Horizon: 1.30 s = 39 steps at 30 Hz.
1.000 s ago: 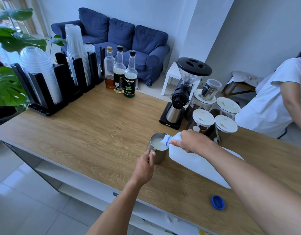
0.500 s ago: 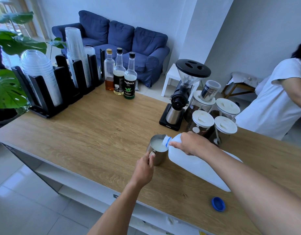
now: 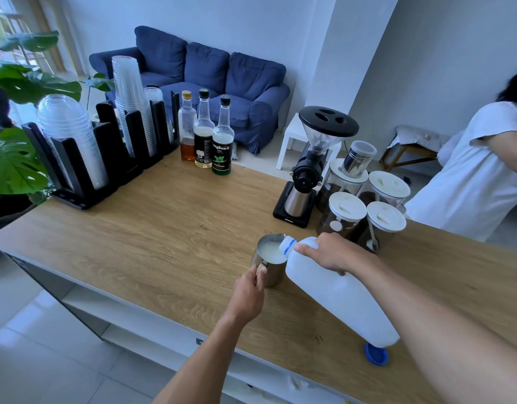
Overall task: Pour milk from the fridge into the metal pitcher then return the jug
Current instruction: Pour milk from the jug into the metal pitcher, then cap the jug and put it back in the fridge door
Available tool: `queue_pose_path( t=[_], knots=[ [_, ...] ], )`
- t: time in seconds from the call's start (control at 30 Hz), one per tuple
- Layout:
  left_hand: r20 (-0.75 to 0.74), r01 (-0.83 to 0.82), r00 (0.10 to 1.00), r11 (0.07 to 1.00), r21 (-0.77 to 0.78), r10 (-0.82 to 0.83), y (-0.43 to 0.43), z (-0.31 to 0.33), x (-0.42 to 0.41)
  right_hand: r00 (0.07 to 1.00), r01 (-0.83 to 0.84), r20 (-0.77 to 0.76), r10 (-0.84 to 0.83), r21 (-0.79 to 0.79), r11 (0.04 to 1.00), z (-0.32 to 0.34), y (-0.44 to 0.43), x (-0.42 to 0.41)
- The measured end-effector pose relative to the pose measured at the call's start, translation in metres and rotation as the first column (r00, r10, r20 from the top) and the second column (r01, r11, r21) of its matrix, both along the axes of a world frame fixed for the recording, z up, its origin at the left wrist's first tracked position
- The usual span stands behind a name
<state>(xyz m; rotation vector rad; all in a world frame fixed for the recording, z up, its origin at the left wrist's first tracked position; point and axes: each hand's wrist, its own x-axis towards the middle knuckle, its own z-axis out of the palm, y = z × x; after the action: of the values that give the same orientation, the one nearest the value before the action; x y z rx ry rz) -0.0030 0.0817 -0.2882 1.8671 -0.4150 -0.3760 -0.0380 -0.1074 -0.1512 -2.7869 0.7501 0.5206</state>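
A metal pitcher (image 3: 273,274) stands on the wooden counter (image 3: 169,237), with white milk showing inside it. My left hand (image 3: 248,295) grips the pitcher's handle from the near side. A white plastic milk jug (image 3: 336,295) is tipped steeply, its open spout resting over the pitcher's rim. My right hand (image 3: 333,253) holds the jug near its neck. The jug's blue cap (image 3: 376,354) lies on the counter by the near edge, partly hidden under the jug's base.
A black coffee grinder (image 3: 309,170) and several white-lidded jars (image 3: 365,205) stand just behind the jug. Three syrup bottles (image 3: 206,135) and a black rack of plastic cups (image 3: 105,153) sit far left. A person in a white shirt (image 3: 478,176) stands beyond the counter at right.
The jug's base has risen, so the jug tilts more steeply over the pitcher and now covers part of the blue cap. The milk level in the pitcher is higher.
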Motion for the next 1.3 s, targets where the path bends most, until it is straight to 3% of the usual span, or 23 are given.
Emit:
queue_pose_path(
  t=[0.17, 0.23, 0.37, 0.6, 0.73, 0.9, 1.03, 1.13, 1.3],
  knots=[
    [0.007, 0.005, 1.0, 1.0, 0.007, -0.005, 0.001, 0.001, 0.0, 0.989, 0.015, 0.144, -0.031, 0.11, 0.994, 0.008, -0.012, -0.006],
    [0.005, 0.011, 1.0, 1.0, 0.011, -0.011, 0.001, 0.001, 0.0, 0.962, 0.049, 0.251, -0.11, 0.237, 0.97, 0.011, -0.018, -0.01],
    [-0.003, 0.02, 1.0, 0.999, 0.036, -0.02, 0.001, 0.004, -0.001, 0.865, 0.067, 0.398, -0.305, 0.512, 0.856, 0.009, -0.027, -0.022],
    [0.019, 0.014, 1.0, 0.998, 0.065, -0.015, 0.0, 0.008, -0.003, 0.643, 0.04, 0.474, -0.601, 0.763, 0.645, -0.011, -0.016, -0.046],
    [0.043, 0.012, 0.999, 0.994, 0.108, -0.017, -0.003, 0.008, -0.004, 0.549, 0.021, 0.485, -0.68, 0.806, 0.592, -0.017, -0.008, -0.056],
    [-0.018, -0.079, 0.997, 0.99, 0.115, 0.081, -0.009, 0.006, -0.013, 0.497, -0.019, 0.534, -0.684, 0.795, 0.607, -0.029, -0.006, -0.077],
    [0.136, -0.219, 0.97, 0.968, 0.119, 0.203, -0.019, 0.02, -0.033, 0.501, -0.029, 0.545, -0.672, 0.786, 0.617, -0.037, -0.007, -0.088],
    [0.238, -0.105, 0.967, 0.994, 0.028, 0.095, -0.027, 0.036, -0.046, 0.507, -0.012, 0.553, -0.661, 0.771, 0.636, -0.041, -0.008, -0.094],
    [0.401, 0.147, 0.9, 0.985, 0.086, -0.169, -0.043, 0.054, -0.063, 0.596, -0.034, 0.641, -0.484, 0.622, 0.782, -0.038, -0.01, -0.106]
  ],
)
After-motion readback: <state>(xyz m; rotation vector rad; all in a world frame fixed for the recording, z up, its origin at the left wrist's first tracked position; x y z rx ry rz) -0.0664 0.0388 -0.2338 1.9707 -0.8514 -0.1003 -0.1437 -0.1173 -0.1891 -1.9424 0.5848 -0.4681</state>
